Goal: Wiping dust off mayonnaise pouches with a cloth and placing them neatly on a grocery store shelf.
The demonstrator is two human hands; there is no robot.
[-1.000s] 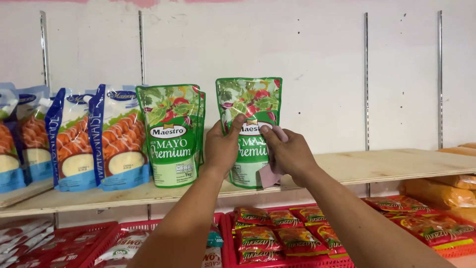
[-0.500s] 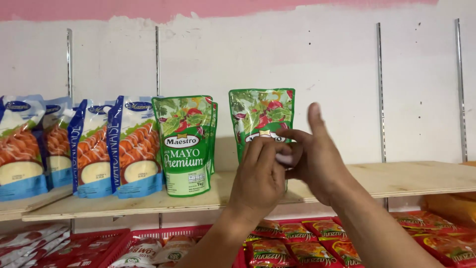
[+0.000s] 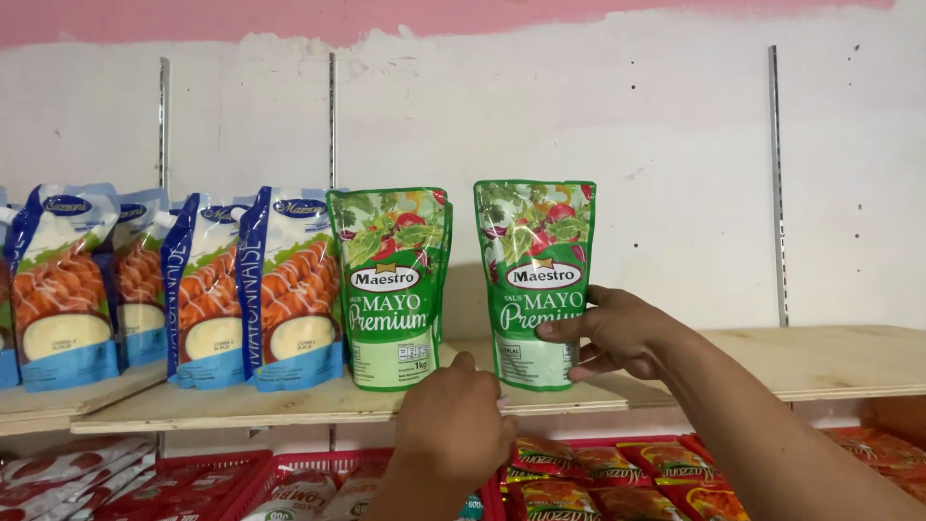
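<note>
Two green stand-up sauce pouches stand upright on a wooden shelf [image 3: 810, 362]. My right hand [image 3: 617, 333] grips the right green pouch [image 3: 535, 275] at its lower right edge, thumb across the front. My left hand [image 3: 453, 425] is just below the shelf's front edge, fingers curled, back toward me, between the two pouches; it holds nothing I can see. The left green pouch [image 3: 389, 285] stands a little apart, with another green pouch behind it.
Several blue and orange pouches [image 3: 289, 280] stand in a row at the left of the shelf. Red baskets [image 3: 241, 463] with red sachets [image 3: 598, 473] sit on the level below. Metal shelf rails [image 3: 777, 183] run up the white wall.
My left hand came off the right green pouch and dropped below the shelf edge. My right hand settled on the pouch's lower right side. The pouch now stands on the shelf.
</note>
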